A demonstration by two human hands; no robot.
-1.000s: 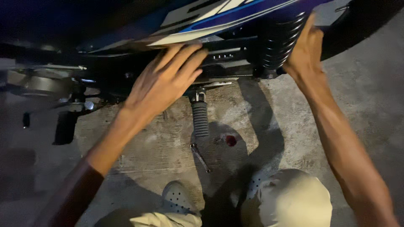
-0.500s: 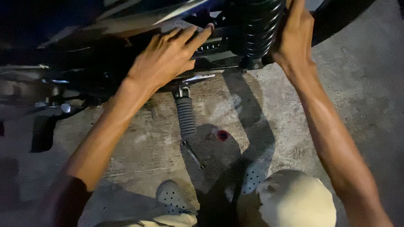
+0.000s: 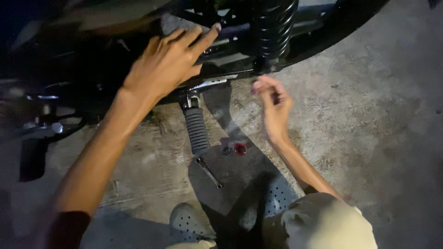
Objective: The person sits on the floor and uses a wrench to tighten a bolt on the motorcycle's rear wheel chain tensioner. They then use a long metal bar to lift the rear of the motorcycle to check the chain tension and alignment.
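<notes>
Rough grey concrete floor (image 3: 369,115) fills the head view, with a dark motorcycle (image 3: 83,83) across the top. Left hand (image 3: 168,64) lies flat and spread on the bike's frame at eleven o'clock, gripping nothing. Right hand (image 3: 273,107) hangs loosely curled and empty below the black coil spring (image 3: 273,27). Ribbed footpeg (image 3: 196,130) juts down at centre; spanner (image 3: 208,172) and small red cap (image 3: 240,148) lie on the concrete near six o'clock.

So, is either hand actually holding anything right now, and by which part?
Nothing is held. The left hand lies flat on the dark motorcycle frame; the right hand hangs blurred, apparently empty, above the bare concrete floor.
</notes>
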